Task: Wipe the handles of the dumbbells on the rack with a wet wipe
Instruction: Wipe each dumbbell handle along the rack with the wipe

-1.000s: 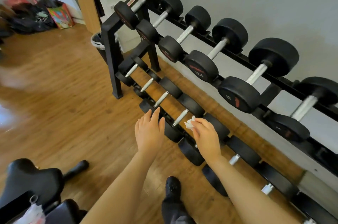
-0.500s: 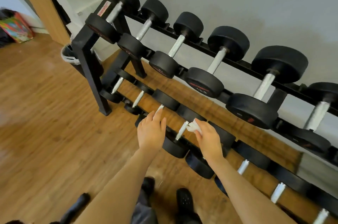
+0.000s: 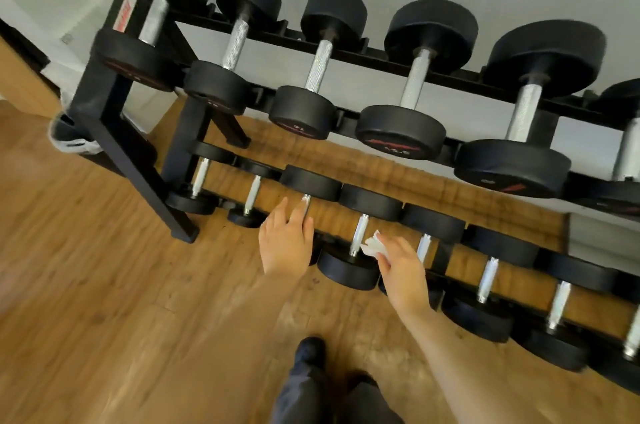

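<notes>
Head view: the right hand (image 3: 403, 269) pinches a crumpled white wet wipe (image 3: 372, 245) just beside the knurled silver handle (image 3: 358, 233) of a black-ended dumbbell on the black two-tier rack's (image 3: 114, 143) lower rail. The left hand (image 3: 285, 240) rests, fingers straight and empty, by the neighbouring handle. Best to wrap the wipe round the handle and stroke its full length.

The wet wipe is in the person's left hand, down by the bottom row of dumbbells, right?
Not quite: the head view shows the wet wipe pinched in the right hand, beside a bottom-row dumbbell handle. The left hand holds no wipe.
</notes>
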`<action>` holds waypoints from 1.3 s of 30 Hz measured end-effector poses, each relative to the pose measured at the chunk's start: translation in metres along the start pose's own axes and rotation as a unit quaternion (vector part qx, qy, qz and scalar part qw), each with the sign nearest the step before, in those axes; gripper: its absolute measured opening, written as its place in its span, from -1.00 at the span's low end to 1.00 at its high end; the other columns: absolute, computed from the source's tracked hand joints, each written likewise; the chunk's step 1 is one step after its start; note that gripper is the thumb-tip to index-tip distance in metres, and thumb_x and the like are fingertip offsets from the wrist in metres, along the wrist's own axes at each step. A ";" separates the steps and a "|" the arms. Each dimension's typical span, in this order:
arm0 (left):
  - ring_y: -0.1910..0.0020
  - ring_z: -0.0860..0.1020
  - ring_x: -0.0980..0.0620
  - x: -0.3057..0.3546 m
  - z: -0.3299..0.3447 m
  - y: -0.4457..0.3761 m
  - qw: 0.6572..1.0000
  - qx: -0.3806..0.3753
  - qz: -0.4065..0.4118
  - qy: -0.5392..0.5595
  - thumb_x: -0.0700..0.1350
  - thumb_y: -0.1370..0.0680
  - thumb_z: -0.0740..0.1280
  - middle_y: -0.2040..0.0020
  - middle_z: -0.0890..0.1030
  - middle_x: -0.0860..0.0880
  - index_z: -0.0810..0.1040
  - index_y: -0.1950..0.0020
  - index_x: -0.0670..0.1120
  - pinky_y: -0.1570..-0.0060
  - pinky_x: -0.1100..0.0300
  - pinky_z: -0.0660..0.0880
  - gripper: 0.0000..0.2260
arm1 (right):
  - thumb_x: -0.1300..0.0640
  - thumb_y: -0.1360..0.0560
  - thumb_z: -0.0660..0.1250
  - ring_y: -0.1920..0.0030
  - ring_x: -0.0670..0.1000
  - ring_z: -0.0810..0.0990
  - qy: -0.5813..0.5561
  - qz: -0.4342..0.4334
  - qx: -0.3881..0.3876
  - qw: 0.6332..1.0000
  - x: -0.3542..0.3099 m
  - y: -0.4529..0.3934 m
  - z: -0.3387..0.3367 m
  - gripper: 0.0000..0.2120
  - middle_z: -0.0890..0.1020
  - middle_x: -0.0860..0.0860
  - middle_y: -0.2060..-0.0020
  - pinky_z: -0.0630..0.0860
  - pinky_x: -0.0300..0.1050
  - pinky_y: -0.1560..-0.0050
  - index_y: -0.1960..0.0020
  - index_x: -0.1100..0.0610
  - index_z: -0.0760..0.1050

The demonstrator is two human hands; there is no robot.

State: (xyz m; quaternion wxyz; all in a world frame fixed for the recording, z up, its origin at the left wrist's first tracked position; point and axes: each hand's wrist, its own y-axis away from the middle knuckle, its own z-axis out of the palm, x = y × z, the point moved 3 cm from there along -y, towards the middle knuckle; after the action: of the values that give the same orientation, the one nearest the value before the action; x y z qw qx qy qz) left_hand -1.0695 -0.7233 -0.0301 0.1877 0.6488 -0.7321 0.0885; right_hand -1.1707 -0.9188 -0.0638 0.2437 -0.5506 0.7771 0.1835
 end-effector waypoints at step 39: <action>-0.33 0.47 -0.17 -0.166 0.309 -0.094 0.974 0.192 0.079 -0.088 0.07 -0.64 0.19 -0.37 0.52 -0.09 0.53 -0.37 -0.04 -0.33 -0.13 0.34 -0.63 | 0.17 -0.52 0.39 0.00 0.05 0.57 -0.052 -0.106 0.226 0.967 0.217 -0.130 0.263 -0.81 0.66 0.07 0.01 0.34 -0.28 0.05 -0.10 0.21 0.64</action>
State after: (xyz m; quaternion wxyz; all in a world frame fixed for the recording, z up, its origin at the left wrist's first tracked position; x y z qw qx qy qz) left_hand -1.0116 -0.6994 -0.3876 -0.0131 0.6184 -0.7637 0.1849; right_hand -1.0609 -0.9817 -0.4058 0.4197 -0.5501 0.7219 0.0042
